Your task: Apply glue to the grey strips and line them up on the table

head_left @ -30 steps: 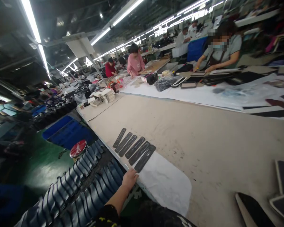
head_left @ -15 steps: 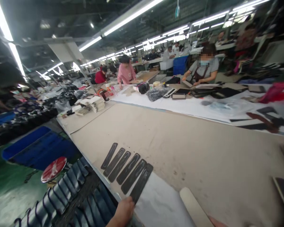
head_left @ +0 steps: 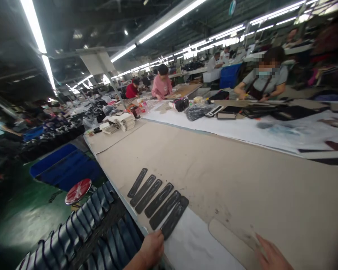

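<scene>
Several dark, rounded strips with a glossy sheen, like leather or board pieces, lie fanned out side by side on the beige table covering. My left hand (head_left: 153, 247) is closed, its fingertips pinching the lower end of the nearest dark strip (head_left: 175, 218). To the right, a long beige strip with a rounded end (head_left: 233, 240) lies beside white paper (head_left: 195, 240). Over this strip's near part is my right hand (head_left: 272, 254), fingers held close together. A thin pale thing shows at its fingers, too blurred to name.
Rows of dark, shiny curved pieces (head_left: 73, 232) hang low left of the table edge. Beyond are a red round stool (head_left: 78, 191) and a blue bin (head_left: 64, 167). Pale stacked pieces (head_left: 121, 123) lie at the far left corner. A co-worker (head_left: 266, 80) works across the table.
The view has turned slightly left. My right hand has come further into view over the beige strip, which now appears to lie flatter. My left hand stays at the nearest dark strip's end.
</scene>
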Motion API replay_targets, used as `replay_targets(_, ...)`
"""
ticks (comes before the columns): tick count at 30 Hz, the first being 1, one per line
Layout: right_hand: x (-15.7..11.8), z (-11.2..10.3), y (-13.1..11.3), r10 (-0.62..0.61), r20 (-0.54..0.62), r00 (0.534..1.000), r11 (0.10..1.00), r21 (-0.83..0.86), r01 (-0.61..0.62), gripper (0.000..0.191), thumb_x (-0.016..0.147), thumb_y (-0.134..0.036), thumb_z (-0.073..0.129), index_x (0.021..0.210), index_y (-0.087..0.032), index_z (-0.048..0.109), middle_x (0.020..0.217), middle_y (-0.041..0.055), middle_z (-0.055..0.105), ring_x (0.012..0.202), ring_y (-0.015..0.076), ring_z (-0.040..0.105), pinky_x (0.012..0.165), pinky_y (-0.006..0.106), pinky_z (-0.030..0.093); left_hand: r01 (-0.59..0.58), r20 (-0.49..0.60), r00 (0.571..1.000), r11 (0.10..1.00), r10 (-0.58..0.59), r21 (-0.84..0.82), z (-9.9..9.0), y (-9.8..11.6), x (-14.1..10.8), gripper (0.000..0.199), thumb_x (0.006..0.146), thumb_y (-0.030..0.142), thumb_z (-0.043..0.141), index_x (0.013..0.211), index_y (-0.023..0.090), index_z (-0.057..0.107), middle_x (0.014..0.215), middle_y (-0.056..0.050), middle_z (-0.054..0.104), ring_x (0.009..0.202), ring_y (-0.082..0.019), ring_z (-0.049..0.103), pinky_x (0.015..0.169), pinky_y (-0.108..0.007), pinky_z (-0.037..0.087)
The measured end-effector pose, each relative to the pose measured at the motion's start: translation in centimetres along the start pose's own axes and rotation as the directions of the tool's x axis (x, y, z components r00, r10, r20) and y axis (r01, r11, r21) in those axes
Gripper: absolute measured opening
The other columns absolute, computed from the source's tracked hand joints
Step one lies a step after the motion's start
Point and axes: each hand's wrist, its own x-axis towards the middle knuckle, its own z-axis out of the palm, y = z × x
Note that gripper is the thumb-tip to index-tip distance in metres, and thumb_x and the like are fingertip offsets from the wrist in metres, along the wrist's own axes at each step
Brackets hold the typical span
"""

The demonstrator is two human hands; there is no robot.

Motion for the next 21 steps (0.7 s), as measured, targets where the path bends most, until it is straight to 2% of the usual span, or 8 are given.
replay_targets(3,-4.0,-1.3,-3.2,0.078,0.126,0.989,0.991,0.100,-0.091,0.041,0.082,-0.039,0.041,0.110,-0.016,0.061,0.109,0.0130,0.064,0.095,0.0242,0.062,0.089,0.040,0.049,-0.019,-0.140,0.990,1.000,0.018,-0.002,-3.6,1.1,-1.0,0.014,0.081,0.013,0.044,0.076,0.018,0.056,0.083,-0.005,0.059,0.075,-0.015,0.058,0.071,-0.027,0.047)
replay_targets(5,-6.1,-1.9,-5.5,0.082,0.195,0.977,0.977,0.179,-0.117,0.039,0.084,-0.039,0.043,0.107,-0.016,0.063,0.108,0.0123,0.065,0.101,0.0238,0.060,0.093,0.039,0.046,-0.081,-0.227,0.971,0.997,0.077,-0.006,-6.3,2.0,-1.3,0.016,0.081,0.012,0.043,0.074,0.018,0.056,0.079,-0.004,0.057,0.073,-0.015,0.057,0.069,-0.026,0.046)
replay_targets(8,-8.0,-2.1,-8.1,0.141,0.229,0.963,0.922,0.323,-0.212,0.037,0.084,-0.040,0.047,0.107,-0.018,0.064,0.106,0.0111,0.066,0.098,0.0229,0.061,0.090,0.037,0.048,-0.224,-0.336,0.921,0.973,0.197,-0.045,-10.2,3.7,-1.6,0.015,0.082,0.013,0.044,0.077,0.019,0.057,0.076,-0.003,0.055,0.071,-0.014,0.056,0.068,-0.025,0.046)
replay_targets(12,-8.9,-1.5,-10.4,0.286,0.211,0.935,0.793,0.495,-0.355,0.042,0.081,-0.043,0.051,0.111,-0.016,0.062,0.102,0.0110,0.067,0.086,0.0225,0.062,0.082,0.038,0.050,-0.401,-0.293,0.892,0.901,0.343,-0.164,-14.8,6.7,-2.4,0.013,0.084,0.012,0.044,0.083,0.019,0.055,0.080,-0.004,0.055,0.072,-0.013,0.055,0.068,-0.024,0.045)
replay_targets(15,-8.4,-1.3,-11.9,0.323,0.230,0.918,0.672,0.627,-0.394,0.051,0.079,-0.043,0.053,0.121,-0.015,0.055,0.111,0.0119,0.063,0.078,0.0197,0.061,0.076,0.038,0.051,-0.487,-0.242,0.868,0.835,0.433,-0.254,-17.5,8.9,-2.8,0.012,0.085,0.011,0.044,0.084,0.019,0.053,0.079,-0.003,0.054,0.073,-0.013,0.054,0.067,-0.024,0.045)
replay_targets(19,-7.2,-2.1,-12.9,0.370,0.241,0.897,0.494,0.767,-0.410,0.058,0.077,-0.044,0.055,0.129,-0.021,0.048,0.127,0.0118,0.054,0.082,0.0176,0.060,0.076,0.036,0.051,-0.573,-0.173,0.818,0.751,0.548,-0.328,-19.6,11.3,-2.6,0.010,0.086,0.011,0.043,0.083,0.019,0.050,0.077,-0.004,0.054,0.074,-0.013,0.055,0.067,-0.024,0.046)
replay_targets(21,-6.8,-2.9,-13.0,0.379,0.244,0.893,0.450,0.794,-0.408,0.058,0.076,-0.045,0.055,0.129,-0.023,0.048,0.130,0.0116,0.051,0.086,0.0179,0.060,0.076,0.036,0.051,-0.590,-0.136,0.799,0.720,0.586,-0.366,-19.9,12.1,-2.3,0.011,0.086,0.012,0.042,0.081,0.019,0.049,0.077,-0.004,0.054,0.073,-0.013,0.055,0.066,-0.023,0.046)
